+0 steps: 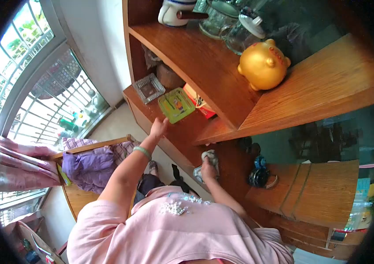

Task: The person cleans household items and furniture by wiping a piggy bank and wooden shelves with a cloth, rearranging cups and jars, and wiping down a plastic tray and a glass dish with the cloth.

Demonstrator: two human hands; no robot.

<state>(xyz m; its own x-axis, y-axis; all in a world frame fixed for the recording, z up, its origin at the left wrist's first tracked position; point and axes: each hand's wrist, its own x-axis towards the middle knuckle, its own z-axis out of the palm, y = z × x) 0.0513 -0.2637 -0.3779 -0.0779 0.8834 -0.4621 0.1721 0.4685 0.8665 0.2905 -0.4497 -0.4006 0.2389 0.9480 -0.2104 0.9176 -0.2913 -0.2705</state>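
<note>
My left hand (159, 127), with a pale green bracelet on its wrist, reaches to the edge of the wooden cabinet. Its fingers are slightly apart beside the near corner of a green square tray (176, 106) with a printed picture; whether they touch it is hard to tell. Lower and to the right, my right hand (210, 169) is closed on a crumpled white and grey cloth (198, 174), over the cabinet's lower surface. A clear glass ashtray (149, 88) lies just behind the tray, and a red box (205, 108) is to its right.
A golden pig figurine (264, 65), glassware (215, 22) and a white jar (174, 12) stand on the upper shelf (187, 57). Its edge overhangs the tray's right side. Dark blue objects (259, 174) are at the right. A purple jacket (88, 167) hangs on a chair at the left.
</note>
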